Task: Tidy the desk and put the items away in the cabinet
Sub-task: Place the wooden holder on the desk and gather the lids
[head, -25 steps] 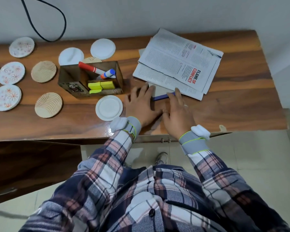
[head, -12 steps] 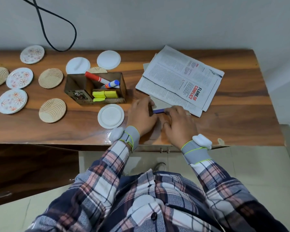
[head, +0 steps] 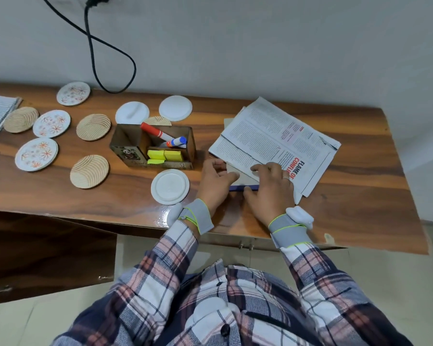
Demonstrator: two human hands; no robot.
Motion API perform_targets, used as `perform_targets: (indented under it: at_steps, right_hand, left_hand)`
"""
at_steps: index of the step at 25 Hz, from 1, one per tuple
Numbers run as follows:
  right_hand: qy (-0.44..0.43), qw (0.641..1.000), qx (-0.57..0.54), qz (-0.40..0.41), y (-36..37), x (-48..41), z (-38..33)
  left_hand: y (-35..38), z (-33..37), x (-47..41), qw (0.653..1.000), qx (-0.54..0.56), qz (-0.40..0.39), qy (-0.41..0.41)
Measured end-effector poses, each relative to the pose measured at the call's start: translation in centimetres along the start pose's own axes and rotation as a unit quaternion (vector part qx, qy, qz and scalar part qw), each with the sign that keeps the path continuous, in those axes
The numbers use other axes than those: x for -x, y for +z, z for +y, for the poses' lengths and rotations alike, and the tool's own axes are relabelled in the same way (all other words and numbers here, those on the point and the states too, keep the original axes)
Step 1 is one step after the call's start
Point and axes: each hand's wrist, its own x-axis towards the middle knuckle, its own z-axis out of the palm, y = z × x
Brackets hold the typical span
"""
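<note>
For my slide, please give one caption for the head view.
Left hand and right hand hold a blue-edged book partly under magazines on the wooden desk.

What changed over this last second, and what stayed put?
Both hands, flat and spread a second ago, have curled: the left hand and right hand now grip the grey, blue-edged book, whose blue edge swung from slanted to level. The magazine, pen box and coasters stayed put.
</note>
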Motion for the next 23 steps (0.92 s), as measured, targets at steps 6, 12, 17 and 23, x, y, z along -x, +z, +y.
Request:
perform_targets:
  at_steps: [6, 12, 17, 23]
  right_hand:
    - [-0.031, 0.998, 0.035, -0.047, 0.8, -0.6, -0.8]
    - [-0.123, 0.987, -0.065, -0.079, 0.6, -0.1, -5.0]
    - [-0.164, 0.966, -0.193, -0.047, 1.0, -0.8, -9.3]
    - [-0.122, 0.961, -0.24, -0.064, 2.2, -3.5, -12.5]
  left_hand:
    - [-0.3, 0.5, 0.3, 0.999, 0.007, -0.02, -0.024]
    - [-4.1, 0.3, 2.9, 0.999, -0.016, -0.042, 0.014]
    - [-10.9, 0.6, 4.5, 0.998, 0.016, 0.05, 0.043]
    - [-16.8, 0.2, 3.7, 0.986, 0.033, 0.163, 0.003]
